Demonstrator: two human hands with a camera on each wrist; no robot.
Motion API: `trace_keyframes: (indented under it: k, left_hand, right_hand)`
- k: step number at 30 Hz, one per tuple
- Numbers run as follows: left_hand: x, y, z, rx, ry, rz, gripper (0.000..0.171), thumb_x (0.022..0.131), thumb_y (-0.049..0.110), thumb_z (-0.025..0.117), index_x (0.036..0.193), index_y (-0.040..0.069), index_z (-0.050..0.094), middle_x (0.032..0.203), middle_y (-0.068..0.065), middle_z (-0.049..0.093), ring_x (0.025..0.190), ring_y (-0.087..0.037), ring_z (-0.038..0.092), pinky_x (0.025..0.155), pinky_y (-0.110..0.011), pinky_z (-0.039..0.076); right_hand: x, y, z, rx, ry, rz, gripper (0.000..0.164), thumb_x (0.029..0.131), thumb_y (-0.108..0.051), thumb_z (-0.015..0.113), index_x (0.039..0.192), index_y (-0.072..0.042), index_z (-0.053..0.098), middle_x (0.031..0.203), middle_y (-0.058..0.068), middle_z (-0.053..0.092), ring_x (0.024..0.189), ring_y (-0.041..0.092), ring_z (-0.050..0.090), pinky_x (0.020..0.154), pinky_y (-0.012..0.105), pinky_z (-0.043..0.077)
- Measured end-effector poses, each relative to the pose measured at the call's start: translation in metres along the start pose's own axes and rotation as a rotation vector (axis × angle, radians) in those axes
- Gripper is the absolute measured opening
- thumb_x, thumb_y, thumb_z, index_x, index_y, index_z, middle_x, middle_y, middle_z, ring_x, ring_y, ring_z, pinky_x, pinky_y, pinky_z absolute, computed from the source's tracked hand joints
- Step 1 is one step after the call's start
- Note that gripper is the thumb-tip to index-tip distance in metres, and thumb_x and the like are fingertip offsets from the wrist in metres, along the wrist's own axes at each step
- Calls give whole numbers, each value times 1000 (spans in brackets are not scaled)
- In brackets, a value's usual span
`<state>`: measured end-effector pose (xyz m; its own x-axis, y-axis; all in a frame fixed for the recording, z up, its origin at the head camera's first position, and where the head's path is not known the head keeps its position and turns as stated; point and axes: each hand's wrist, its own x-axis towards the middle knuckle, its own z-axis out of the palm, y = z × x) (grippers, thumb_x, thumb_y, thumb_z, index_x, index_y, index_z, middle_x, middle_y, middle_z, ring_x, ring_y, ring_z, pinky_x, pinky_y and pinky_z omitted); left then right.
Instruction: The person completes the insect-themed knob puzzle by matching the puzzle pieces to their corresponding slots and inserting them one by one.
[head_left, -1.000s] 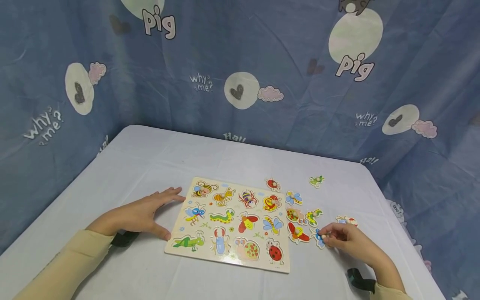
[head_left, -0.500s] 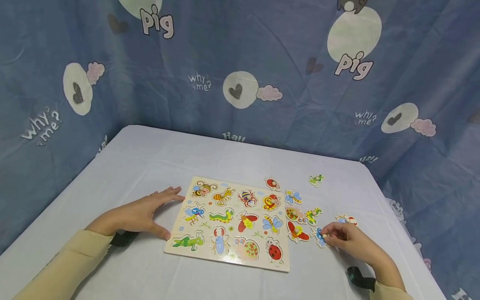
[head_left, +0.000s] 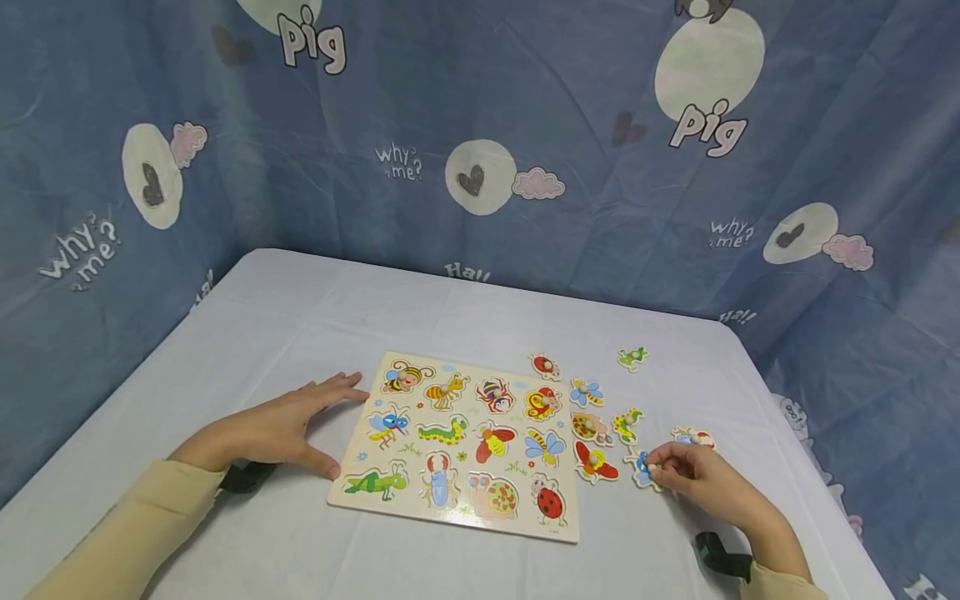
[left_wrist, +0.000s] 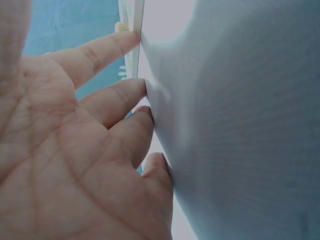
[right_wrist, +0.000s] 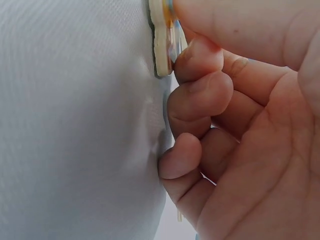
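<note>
My right hand [head_left: 693,475] pinches a blue insect puzzle piece [head_left: 642,470] between thumb and forefinger. The fingers cover its right part. In the right wrist view, the pale wooden edge of the piece [right_wrist: 160,45] shows close to the white cloth, and the other fingers are curled. My left hand [head_left: 281,425] lies spread along the left edge of the wooden insect puzzle board [head_left: 465,529]. Its thumb and forefinger are right at that edge. Knobbed pieces, among them a spider [head_left: 495,396], fill the board's top row; the lower rows show printed insects without knobs.
Several loose knobbed pieces lie right of the board: a red-winged insect [head_left: 596,462], a snail [head_left: 588,427], a caterpillar [head_left: 628,425], a blue-winged bee [head_left: 587,392], a ladybug [head_left: 544,366] and a green one [head_left: 633,358]. Another [head_left: 693,437] lies behind my right hand.
My right hand and the blue insect piece have shifted slightly right, widening the gap to the red-winged piece. My left hand stays at the board's edge.
</note>
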<state>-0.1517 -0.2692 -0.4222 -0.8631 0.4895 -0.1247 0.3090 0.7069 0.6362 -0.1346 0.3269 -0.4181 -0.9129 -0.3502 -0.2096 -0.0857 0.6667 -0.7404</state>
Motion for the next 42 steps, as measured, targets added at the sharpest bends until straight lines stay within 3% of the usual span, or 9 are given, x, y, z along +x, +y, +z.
trace_keyframes:
  k: [21,32,42]
  left_hand:
    - [-3,0,0,6,10,-5,108,67,49,99,158,14,52,177,-20,27,164,-52,17,128,-79,14]
    - [-5,-1,-2,9,10,0,109,68,50,98,159,15,51,178,-19,25,165,-51,16,128,-79,13]
    - [-3,-1,-1,4,-6,21,107,69,51,98,158,14,51,178,-19,25,165,-51,16,129,-77,12]
  right_hand:
    - [4,-5,-1,-26,29,15,23,101,-12,74,115,6,71,81,0,54,68,2,48,57,21,42]
    - [6,-3,-4,-24,21,-26,21,101,-9,73,117,5,72,80,-1,52,68,3,47,57,22,41]
    - [1,-3,1,-48,17,21,21,103,-10,70,118,4,69,79,1,51,67,4,45,58,23,40]
